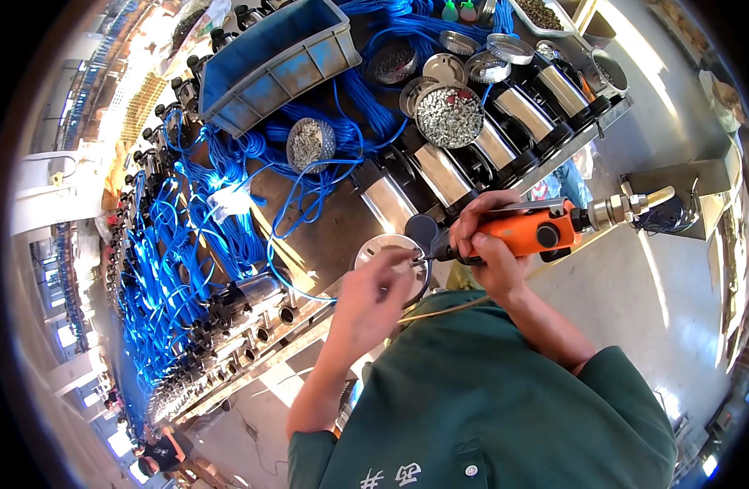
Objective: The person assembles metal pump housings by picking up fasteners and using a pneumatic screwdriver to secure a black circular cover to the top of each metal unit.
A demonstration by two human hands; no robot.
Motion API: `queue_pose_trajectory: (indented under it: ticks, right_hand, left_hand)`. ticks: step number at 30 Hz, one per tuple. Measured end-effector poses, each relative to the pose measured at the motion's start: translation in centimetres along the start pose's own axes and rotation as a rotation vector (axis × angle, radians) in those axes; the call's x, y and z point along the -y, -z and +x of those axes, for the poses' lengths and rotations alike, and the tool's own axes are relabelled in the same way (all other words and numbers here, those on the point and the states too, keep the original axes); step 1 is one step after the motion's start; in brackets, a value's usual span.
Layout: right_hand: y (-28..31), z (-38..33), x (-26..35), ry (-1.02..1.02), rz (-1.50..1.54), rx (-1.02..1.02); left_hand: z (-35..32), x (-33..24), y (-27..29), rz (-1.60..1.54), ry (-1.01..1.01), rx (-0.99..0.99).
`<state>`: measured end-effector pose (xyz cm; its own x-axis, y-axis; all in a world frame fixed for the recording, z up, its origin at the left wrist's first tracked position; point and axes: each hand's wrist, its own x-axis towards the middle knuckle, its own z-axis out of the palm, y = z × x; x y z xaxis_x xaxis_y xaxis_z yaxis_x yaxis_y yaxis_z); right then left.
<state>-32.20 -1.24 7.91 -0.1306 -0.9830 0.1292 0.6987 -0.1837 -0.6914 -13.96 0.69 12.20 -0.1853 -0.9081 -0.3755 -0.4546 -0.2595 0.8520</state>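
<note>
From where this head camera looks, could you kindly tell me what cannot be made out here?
In the head view:
Left hand: motion-blurred, so whether its fingers pinch anything is unclear.
Round metal part: partly covered by that hand.
Orange power tool: its tip is too small and close to those fingers to make out.
Small grey pieces: too tiny for their exact shape.

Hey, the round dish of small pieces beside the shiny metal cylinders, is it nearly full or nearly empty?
It looks nearly full: small silvery pieces cover the dish from side to side, close to its rim.
</note>
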Motion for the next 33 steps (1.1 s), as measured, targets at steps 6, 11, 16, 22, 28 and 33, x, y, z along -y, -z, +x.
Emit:
queue_pose_trajectory:
  ticks: [6, 11, 16, 22, 28, 33]
  right_hand:
    - [-0.8, 0.7, 0.5, -0.121, -0.165, 0.098]
    - [-2.2, 1.7, 0.2, -0.179, -0.392, 0.268]
    - [-2.5, 1.1, -0.1, -0.136, -0.406, 0.322]
    - [-2.5, 0.9, -0.2, -0.217, -0.423, 0.224]
    - [-4.1, 1.1, 1.6, -0.142, -0.284, 0.150]
    - [-6.5, 1.4, 1.4, 0.017, 0.128, 0.120]
  left_hand:
    - [-2.1, 6.4, 0.8, -0.202, 0.076, -0.416]
    - [-2.3, 7.3, -0.7, -0.614, 0.147, -0.337]
    - [-2.3, 7.4, -0.6, -0.580, 0.140, -0.281]
    - [-2.8, 7.7, -0.4, -0.545, 0.157, -0.357]
    - [-3.7, 8.3, 2.4, -0.963, -0.009, -0.558]
    - [-4.0, 4.5, 2.8, -1.083, -0.050, -0.384]
